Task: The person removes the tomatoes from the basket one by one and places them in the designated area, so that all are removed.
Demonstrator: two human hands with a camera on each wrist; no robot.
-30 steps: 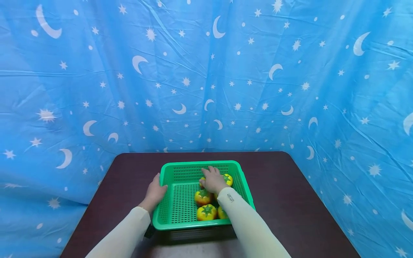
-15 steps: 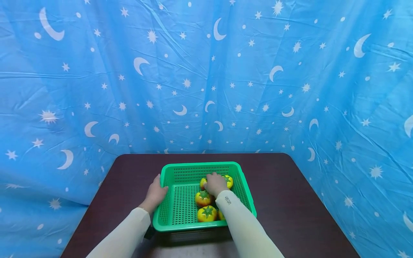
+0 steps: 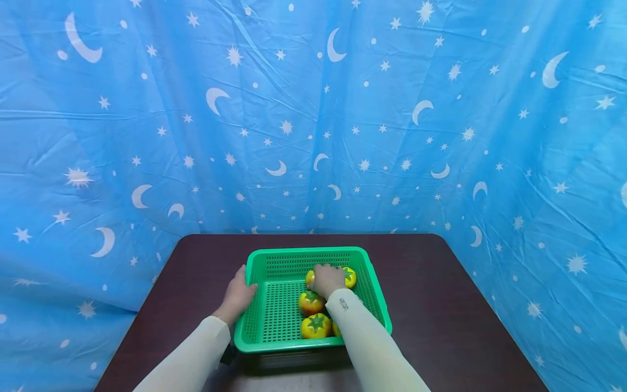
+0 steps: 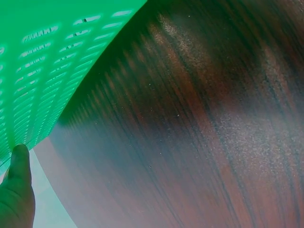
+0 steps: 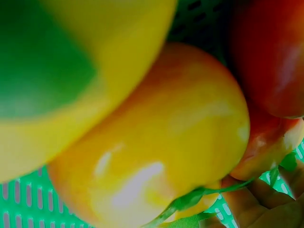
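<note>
A green slotted plastic basket [image 3: 274,347] holds several yellow-and-red tomatoes with green star-shaped tops. My left hand [image 3: 238,294] grips its left rim, thumb on the inner side. In the left wrist view a finger [image 4: 19,175] lies along the outer wall. Inside the basket, my right hand [image 3: 327,280] is lowered with its fingers bent around a tomato [image 3: 311,277] in the back row. Another tomato [image 3: 349,277] sits just right of that hand. Nearer me are two more tomatoes, one red-orange [image 3: 311,302] and one yellow [image 3: 315,325]. The right wrist view shows fingers [image 5: 251,209] beside tomatoes; the fingertips are hidden.
The basket stands near the front of a dark brown table [image 3: 431,305]. A blue curtain [image 3: 313,136] with white moons and stars hangs behind and at both sides. My right forearm covers part of the basket's right side.
My right hand has come down and slightly toward me, its reaching fingers now bent among the back tomatoes. The left hand and the basket have stayed in place.
</note>
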